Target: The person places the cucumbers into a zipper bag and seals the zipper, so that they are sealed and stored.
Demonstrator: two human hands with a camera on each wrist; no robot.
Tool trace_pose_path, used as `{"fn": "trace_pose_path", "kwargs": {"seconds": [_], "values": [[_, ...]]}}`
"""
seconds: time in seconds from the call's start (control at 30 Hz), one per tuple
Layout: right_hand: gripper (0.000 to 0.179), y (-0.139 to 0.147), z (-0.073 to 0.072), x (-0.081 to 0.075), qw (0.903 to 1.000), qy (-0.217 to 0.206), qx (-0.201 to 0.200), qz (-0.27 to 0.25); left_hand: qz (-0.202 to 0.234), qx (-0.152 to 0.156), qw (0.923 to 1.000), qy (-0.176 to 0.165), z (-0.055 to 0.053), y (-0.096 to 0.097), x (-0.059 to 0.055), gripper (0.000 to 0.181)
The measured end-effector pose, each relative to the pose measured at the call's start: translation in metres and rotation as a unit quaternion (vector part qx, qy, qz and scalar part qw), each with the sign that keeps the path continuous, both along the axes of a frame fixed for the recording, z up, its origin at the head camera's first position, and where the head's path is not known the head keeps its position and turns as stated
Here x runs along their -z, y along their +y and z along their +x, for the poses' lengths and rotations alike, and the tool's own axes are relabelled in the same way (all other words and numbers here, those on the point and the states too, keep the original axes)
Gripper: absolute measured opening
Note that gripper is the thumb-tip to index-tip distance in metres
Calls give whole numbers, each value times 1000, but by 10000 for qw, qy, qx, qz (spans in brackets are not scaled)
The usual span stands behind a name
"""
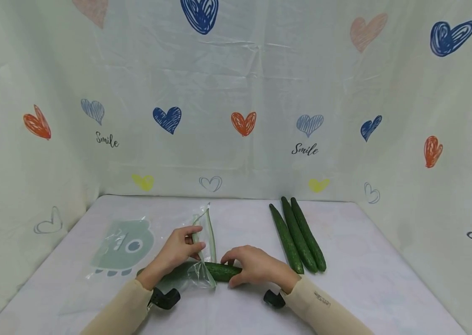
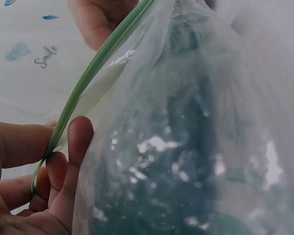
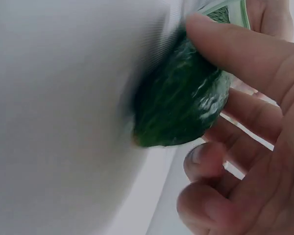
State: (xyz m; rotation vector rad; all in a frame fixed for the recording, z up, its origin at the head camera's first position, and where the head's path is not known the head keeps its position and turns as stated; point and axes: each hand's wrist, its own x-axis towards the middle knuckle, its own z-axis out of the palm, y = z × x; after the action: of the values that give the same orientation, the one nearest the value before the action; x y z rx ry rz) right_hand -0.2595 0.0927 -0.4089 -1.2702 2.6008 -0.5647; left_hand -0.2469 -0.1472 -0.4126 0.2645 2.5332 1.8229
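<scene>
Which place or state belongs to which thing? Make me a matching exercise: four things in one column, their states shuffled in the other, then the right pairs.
Things
1. Left hand
2. Right hand
3. Three loose cucumbers
4. Cucumber between the hands

Places and states
A. Lying side by side on the right part of the table
B. Partly inside a clear bag, with one end bare
C. Pinches the green strip at the bag's mouth
D. Holds a cucumber's uncovered end

Right pairs: 1-C, 2-D, 3-A, 4-B
</scene>
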Motion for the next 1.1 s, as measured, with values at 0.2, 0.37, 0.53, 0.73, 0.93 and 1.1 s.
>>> {"fn": "trace_pose_path", "kwargs": {"seconds": [0.2, 0.37, 0.53, 0.73, 0.93, 1.1], "values": [[43, 10, 5, -1, 10000, -22, -12, 75, -47, 21, 10000, 33, 1, 0, 0, 54], [39, 12, 3, 4, 10000, -29, 62, -62, -6, -7, 10000, 8, 2, 0, 1, 54], [37, 12, -1, 7, 9995, -40, 153, -287, 66, 38, 10000, 12, 1, 0, 1, 54], [35, -2, -7, 4, 9987, 158, -67, -477, 44, 33, 10000, 29, 1, 0, -2, 55], [34, -24, -11, 1, 9979, 202, -256, -554, 0, -33, 10000, 7, 3, 2, -7, 55], [34, -36, -16, 5, 9974, 58, -342, -633, -188, -249, 9995, -50, 4, 4, -9, 53]]}}
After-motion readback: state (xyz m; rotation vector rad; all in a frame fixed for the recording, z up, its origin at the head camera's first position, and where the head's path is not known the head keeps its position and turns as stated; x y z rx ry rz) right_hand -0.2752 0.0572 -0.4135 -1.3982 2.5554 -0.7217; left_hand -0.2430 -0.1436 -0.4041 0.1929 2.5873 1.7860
